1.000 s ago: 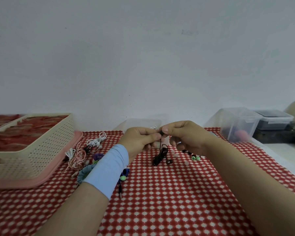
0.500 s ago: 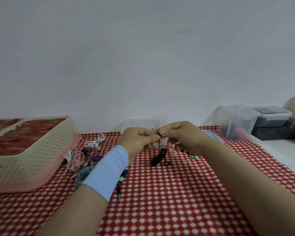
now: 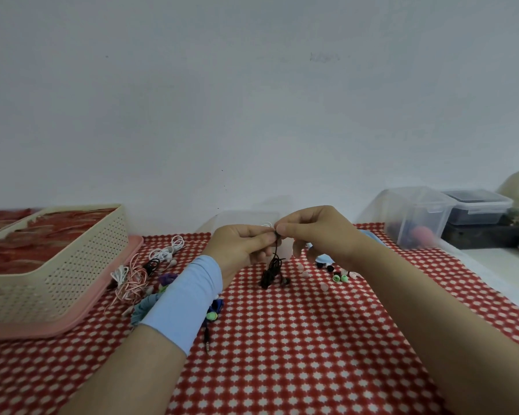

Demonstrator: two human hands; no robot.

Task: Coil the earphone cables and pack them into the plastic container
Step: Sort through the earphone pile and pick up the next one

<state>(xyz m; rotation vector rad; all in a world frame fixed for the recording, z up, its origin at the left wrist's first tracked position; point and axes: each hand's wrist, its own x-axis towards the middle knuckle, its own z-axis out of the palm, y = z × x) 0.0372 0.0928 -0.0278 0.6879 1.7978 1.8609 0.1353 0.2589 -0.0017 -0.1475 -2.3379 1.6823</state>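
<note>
While both hands are raised above the red checked cloth, the left hand and the right hand meet fingertip to fingertip and pinch the top of the black earphone cable, whose tangled bundle hangs below them. The clear plastic container stands just beyond the hands, against the far wall. Other earphones lie to the left, beside the cream basket.

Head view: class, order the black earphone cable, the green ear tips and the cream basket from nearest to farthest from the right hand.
1. Black earphone cable: pinched in the right hand, hanging below.
2. Green ear tips: lying just below its wrist.
3. Cream basket: far left.
</note>
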